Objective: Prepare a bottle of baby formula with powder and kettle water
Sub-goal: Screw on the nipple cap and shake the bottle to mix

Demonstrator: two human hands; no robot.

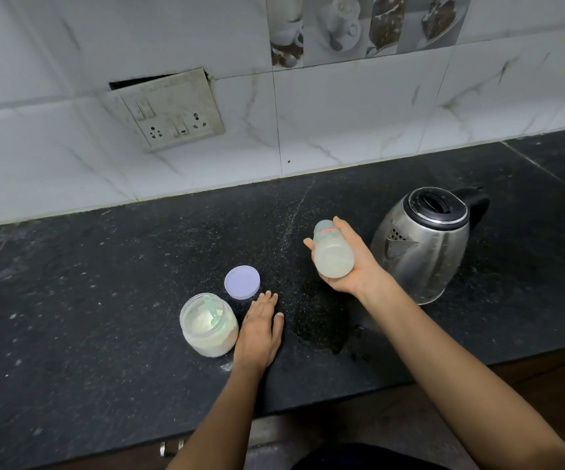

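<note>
1. Black speckled countertop [105, 300] takes up most of the view and is cut off at both sides. Its front edge runs diagonally along the bottom, and there's lots of bare room on the left half. There's a wet-looking patch [318, 330] between the two arms.
2. White marble-look tiled wall [342, 130] sits behind it, with picture tiles [359, 25] of cups cropped at the top.
3. Grubby socket plate [169, 110] hangs crooked with a dark gap above it. No writing I can read.
4. Steel electric kettle [423, 245] stands on the right with its lid closed. Its black handle is mostly hidden behind the body, and I can't see a brand.
5. Right hand [362, 266] is up off the counter just left of the kettle, palm up, thumb and fingers wrapped round the baby bottle [332, 252]. The bottle is tilted with its capped end pointing away and has cloudy whitish liquid inside. The reddish print near the neck is too blurry to read.
6. Left hand [260, 329] lies flat on the counter, fingers straight, holding nothing.
7. Open powder jar [208, 325] is just beside that hand, with no label visible.
8. Lilac lid [242, 281] lies just behind the jar, near the fingertips.
9. Pale green scoop [214, 313] is half buried in the powder.
</note>
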